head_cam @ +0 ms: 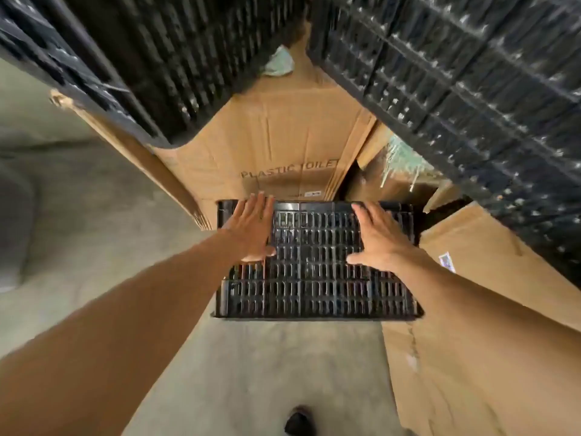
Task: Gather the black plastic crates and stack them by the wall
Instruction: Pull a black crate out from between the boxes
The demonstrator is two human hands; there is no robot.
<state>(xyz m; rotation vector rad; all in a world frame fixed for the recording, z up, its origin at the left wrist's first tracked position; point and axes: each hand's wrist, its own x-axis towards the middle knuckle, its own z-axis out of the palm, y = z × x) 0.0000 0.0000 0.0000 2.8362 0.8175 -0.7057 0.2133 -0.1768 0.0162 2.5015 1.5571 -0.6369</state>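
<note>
A black plastic crate (314, 278) lies upside down on the concrete floor in the middle of the view, its slatted bottom facing up. My left hand (254, 229) rests flat on its far left part, fingers spread. My right hand (377, 237) lies flat on its far right part, fingers spread too. Neither hand grips anything. Two tall stacks of black crates rise ahead: one stack (151, 58) at upper left, another stack (471, 89) at upper right.
A brown cardboard box (283, 146) printed "PLASTIC TOILET" stands behind the crate between the stacks. More flattened cardboard (487, 325) lies at the right. Bare concrete floor (94, 231) spreads to the left and toward me. A dark shoe (300, 420) shows at the bottom.
</note>
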